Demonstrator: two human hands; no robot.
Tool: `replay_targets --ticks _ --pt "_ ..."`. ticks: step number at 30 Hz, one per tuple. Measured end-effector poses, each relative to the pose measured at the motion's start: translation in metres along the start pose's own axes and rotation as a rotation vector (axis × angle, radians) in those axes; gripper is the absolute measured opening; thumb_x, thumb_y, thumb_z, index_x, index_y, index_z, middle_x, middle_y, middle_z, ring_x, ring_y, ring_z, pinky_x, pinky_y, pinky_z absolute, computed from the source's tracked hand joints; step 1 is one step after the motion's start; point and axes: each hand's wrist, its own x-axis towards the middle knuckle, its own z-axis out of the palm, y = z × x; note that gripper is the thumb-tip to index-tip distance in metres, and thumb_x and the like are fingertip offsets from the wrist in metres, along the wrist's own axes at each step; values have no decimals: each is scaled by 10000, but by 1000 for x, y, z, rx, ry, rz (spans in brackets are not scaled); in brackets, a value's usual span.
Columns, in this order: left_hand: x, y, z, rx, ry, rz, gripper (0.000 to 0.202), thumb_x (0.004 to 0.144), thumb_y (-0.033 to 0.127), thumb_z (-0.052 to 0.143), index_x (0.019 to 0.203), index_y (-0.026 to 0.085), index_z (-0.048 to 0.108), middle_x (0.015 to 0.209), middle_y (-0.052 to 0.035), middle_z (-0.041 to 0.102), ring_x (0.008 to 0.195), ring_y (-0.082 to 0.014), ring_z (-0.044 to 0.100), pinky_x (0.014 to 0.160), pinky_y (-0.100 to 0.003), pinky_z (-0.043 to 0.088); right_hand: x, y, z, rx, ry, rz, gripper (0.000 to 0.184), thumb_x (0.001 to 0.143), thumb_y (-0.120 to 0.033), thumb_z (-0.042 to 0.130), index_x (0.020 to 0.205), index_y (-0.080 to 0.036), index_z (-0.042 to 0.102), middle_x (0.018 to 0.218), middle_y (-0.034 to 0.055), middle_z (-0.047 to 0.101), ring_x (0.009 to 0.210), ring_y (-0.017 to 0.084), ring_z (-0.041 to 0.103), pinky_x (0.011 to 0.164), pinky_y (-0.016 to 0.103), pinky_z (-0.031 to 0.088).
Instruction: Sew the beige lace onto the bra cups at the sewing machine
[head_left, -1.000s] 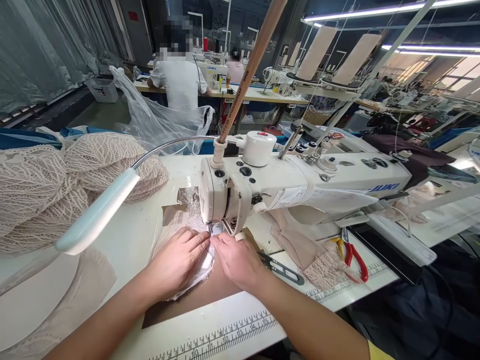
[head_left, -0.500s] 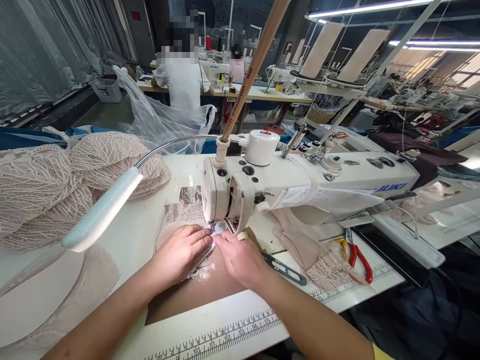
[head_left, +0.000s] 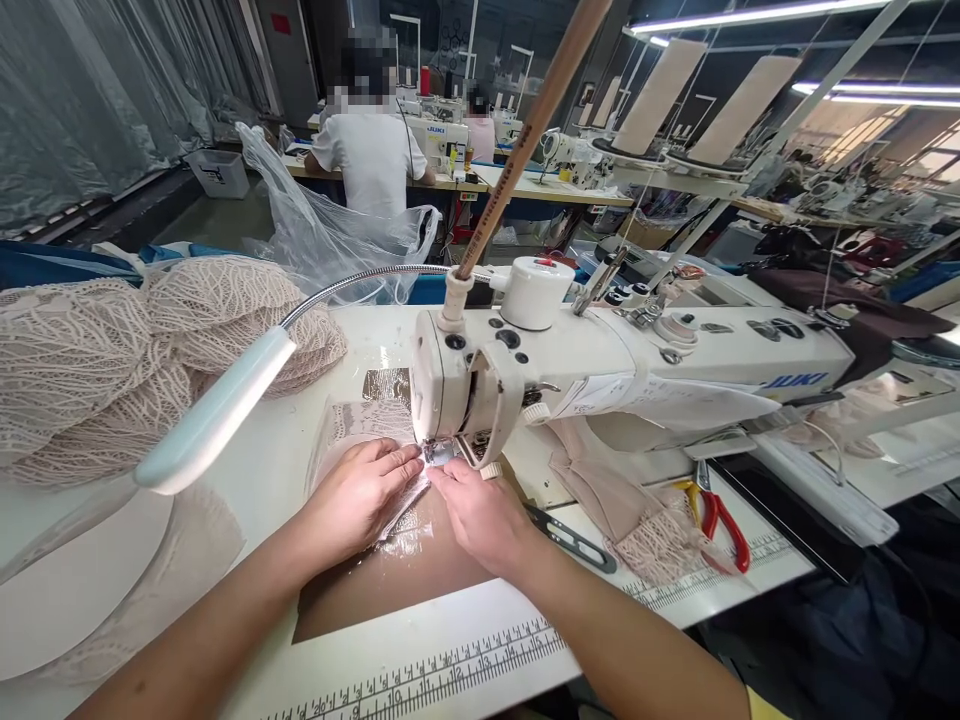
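Both hands are at the needle end of a white sewing machine (head_left: 600,345). My left hand (head_left: 364,495) rests on beige lace fabric (head_left: 364,418), fingers close together and pressing it down just left of the presser foot (head_left: 433,450). My right hand (head_left: 480,510) is curled, its thumb and forefinger closed on the edge of the fabric in front of the foot. Part of the lace shows between the hands, over a shiny brown sheet (head_left: 405,590) on the table. The fabric beneath my fingers is mostly hidden.
Left of the machine are bunched lace pieces (head_left: 225,320) and a lamp (head_left: 217,410) on a bent neck. On the right lie a beige garment piece (head_left: 600,490), red-handled pliers (head_left: 724,525) and a dark slotted plate (head_left: 574,540). A person (head_left: 371,160) sits ahead.
The view has shifted slightly, so the machine appears a little farther right. The lace between my hands has moved a little toward the presser foot; both hands keep their hold.
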Motion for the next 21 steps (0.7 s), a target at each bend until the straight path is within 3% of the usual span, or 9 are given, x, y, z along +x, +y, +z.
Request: replay_targets --ticks 7,13,21 --pt "-2 8 -6 89 -57 -89 325 948 263 475 1232 175 606 1292 -102 612 1050 -284 547 878 -464 478 1 1 0 26 9 49 345 838 -63 487 1105 -177 674 951 69 686 792 199 598 691 285 447" --pt "-4 22 -14 49 -117 -54 347 940 287 473 1251 187 589 1313 -124 568 1097 -300 534 901 -471 454 1 2 -1 30 10 132 320 858 -75 467 1091 -191 652 941 61 698 840 215 614 739 303 444" --pt "-8 18 -14 -4 -122 20 330 964 185 418 1247 133 579 1290 -103 604 1099 -259 527 910 -429 455 0 -1 -8 8 -98 44 308 855 -76 498 1086 -206 653 945 42 647 777 176 555 649 270 370"
